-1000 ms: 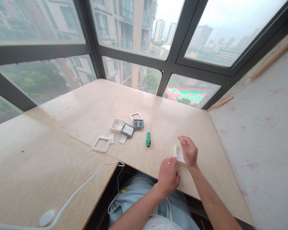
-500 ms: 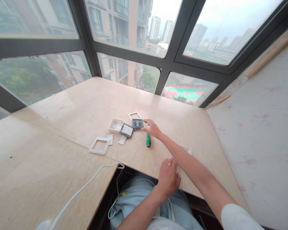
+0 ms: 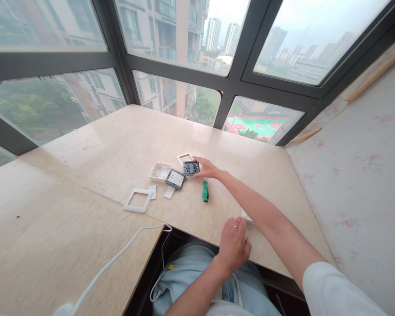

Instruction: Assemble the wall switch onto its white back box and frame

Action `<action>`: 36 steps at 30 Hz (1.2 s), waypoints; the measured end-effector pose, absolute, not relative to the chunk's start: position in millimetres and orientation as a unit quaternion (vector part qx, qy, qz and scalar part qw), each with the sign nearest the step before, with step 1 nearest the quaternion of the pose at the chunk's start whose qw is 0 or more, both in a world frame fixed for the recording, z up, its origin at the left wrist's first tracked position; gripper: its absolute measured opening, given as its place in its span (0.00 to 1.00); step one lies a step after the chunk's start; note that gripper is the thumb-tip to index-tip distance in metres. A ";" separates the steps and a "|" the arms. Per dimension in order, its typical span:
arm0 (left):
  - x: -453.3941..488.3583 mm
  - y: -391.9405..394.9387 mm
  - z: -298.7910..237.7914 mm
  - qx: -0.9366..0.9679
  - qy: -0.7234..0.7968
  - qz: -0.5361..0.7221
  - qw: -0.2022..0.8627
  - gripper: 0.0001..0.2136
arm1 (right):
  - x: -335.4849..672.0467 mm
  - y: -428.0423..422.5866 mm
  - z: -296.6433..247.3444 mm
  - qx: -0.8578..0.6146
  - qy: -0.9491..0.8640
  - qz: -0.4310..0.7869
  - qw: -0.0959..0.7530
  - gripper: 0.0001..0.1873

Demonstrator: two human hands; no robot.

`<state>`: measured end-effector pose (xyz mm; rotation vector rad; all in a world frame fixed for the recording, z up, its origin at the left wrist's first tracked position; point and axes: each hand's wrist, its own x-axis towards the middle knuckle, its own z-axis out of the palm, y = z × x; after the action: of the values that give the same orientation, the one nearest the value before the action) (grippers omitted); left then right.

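My right hand (image 3: 206, 168) reaches forward, thumb and fingers closed on the right end of a dark grey socket module (image 3: 191, 167). Just nearer lies a screwdriver (image 3: 205, 191) with a green handle. A second socket module (image 3: 175, 178), white-faced with a grey surround, leans by a white mounting box (image 3: 159, 171). Behind them is a white frame (image 3: 180, 156). My left hand (image 3: 234, 240), wearing a ring, rests on the table's near edge, fingers loosely extended and holding nothing I can see. Close to its fingertips, a white piece (image 3: 246, 216) is partly hidden by my right forearm.
A larger white frame (image 3: 135, 208) lies to the left, beside small white cover plates (image 3: 152, 192) (image 3: 169, 192). A white cable (image 3: 118, 253) runs over the left part of the tabletop (image 3: 69, 197) and down its edge. Windows and a papered wall (image 3: 358, 184) border the table.
My right hand has moved slightly left and closed its fingers around the end of the grey socket module. The left hand has hardly moved.
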<state>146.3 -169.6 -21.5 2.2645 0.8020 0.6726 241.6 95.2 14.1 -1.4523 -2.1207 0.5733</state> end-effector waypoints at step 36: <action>139.9 -145.4 -19.9 0.784 0.322 0.283 0.448 0.22 | 382.5 -205.5 3.8 -0.657 -0.571 0.213 0.444 0.47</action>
<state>139.9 -145.4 -19.9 1.9401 0.7969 0.7014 382.5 -205.5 3.8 -1.6280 -1.4154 0.5288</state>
